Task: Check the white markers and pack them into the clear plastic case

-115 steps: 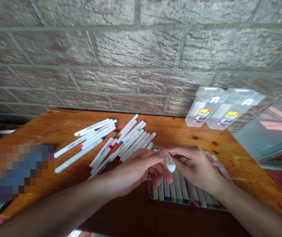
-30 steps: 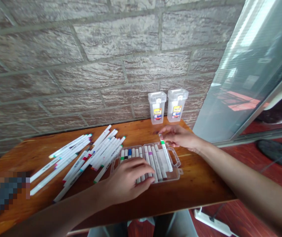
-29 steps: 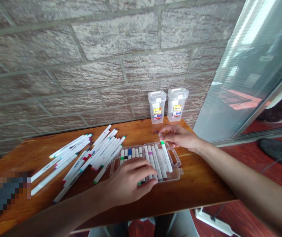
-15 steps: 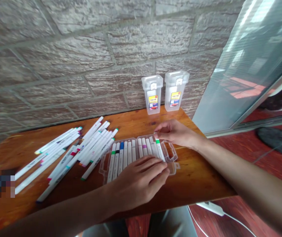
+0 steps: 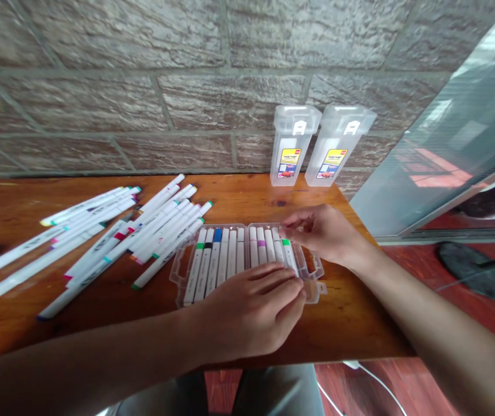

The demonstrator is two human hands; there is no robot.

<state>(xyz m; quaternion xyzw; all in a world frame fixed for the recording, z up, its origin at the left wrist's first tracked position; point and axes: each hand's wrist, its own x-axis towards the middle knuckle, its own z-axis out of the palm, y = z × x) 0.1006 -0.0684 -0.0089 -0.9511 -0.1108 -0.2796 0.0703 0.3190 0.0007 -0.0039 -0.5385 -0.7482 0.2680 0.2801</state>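
A clear flat plastic case (image 5: 182, 276) lies on the wooden table (image 5: 351, 323), holding a row of several white markers (image 5: 224, 254) with coloured ends. My left hand (image 5: 251, 315) rests flat on the near ends of those markers, fingers stretched out. My right hand (image 5: 323, 234) hovers at the case's far right corner, its fingertips pinched at the top of the green-capped marker (image 5: 288, 254), which lies as the last one in the row.
Several loose white markers (image 5: 113, 234) lie scattered on the table's left half. Two upright clear marker boxes (image 5: 293, 144) with yellow labels stand against the brick wall. A glass panel (image 5: 447, 133) rises on the right. A white cable runs on the red floor below.
The green-capped marker, held slanted over the case a second ago, now lies in the row. My left hand stayed on the markers' near ends. The view has shifted closer.
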